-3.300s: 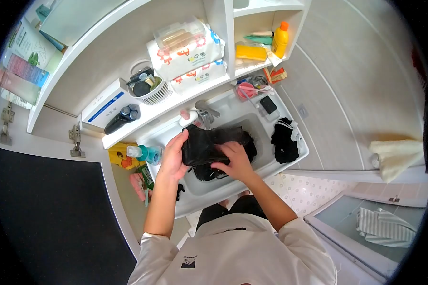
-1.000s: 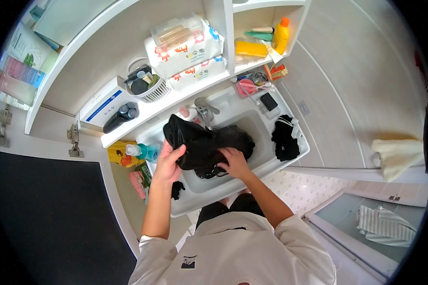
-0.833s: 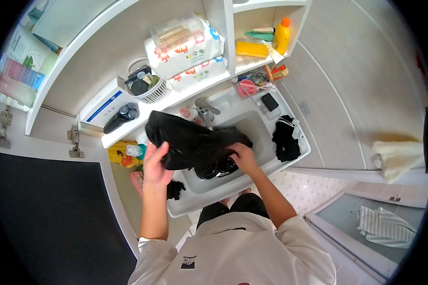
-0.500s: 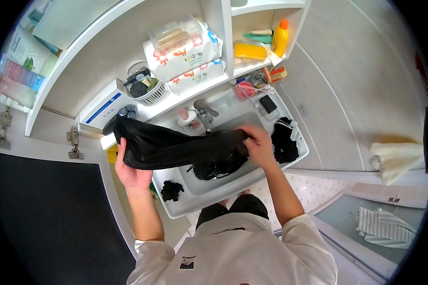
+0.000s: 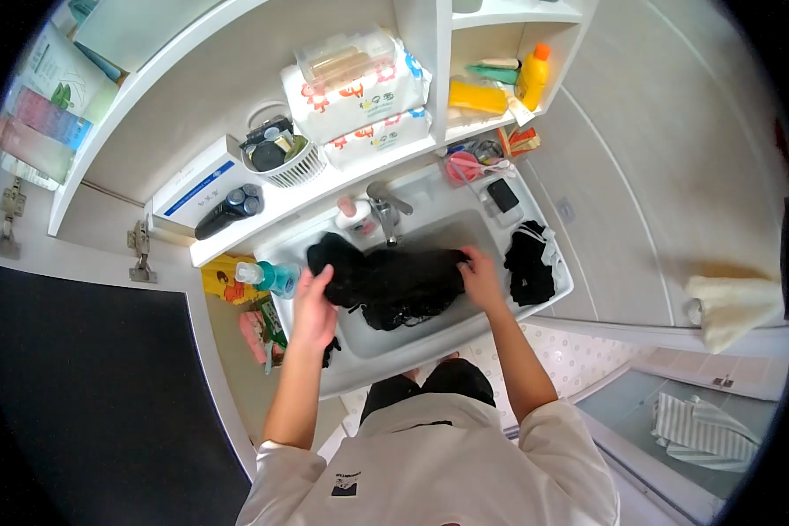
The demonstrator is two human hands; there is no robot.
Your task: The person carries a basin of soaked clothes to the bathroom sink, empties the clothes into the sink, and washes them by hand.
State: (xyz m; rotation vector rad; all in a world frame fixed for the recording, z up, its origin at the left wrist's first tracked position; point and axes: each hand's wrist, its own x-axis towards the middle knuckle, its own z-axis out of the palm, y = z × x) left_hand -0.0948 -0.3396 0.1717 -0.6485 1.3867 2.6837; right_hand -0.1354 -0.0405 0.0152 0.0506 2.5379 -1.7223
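Black fabric stretches between both hands above the sink [image 5: 368, 346]: the left hand [image 5: 315, 309] has thumb and fingers closed on one end of this dark cloth [image 5: 394, 273], the right hand [image 5: 482, 279] pinches the other. Below it, more wet-looking black material [image 5: 405, 316] lies in the basin, and a black-and-white bundle [image 5: 529, 267] sits apart on the right rim. The handling looks unfinished, with one piece held and material left in the basin; whether the bundle is done, I cannot tell.
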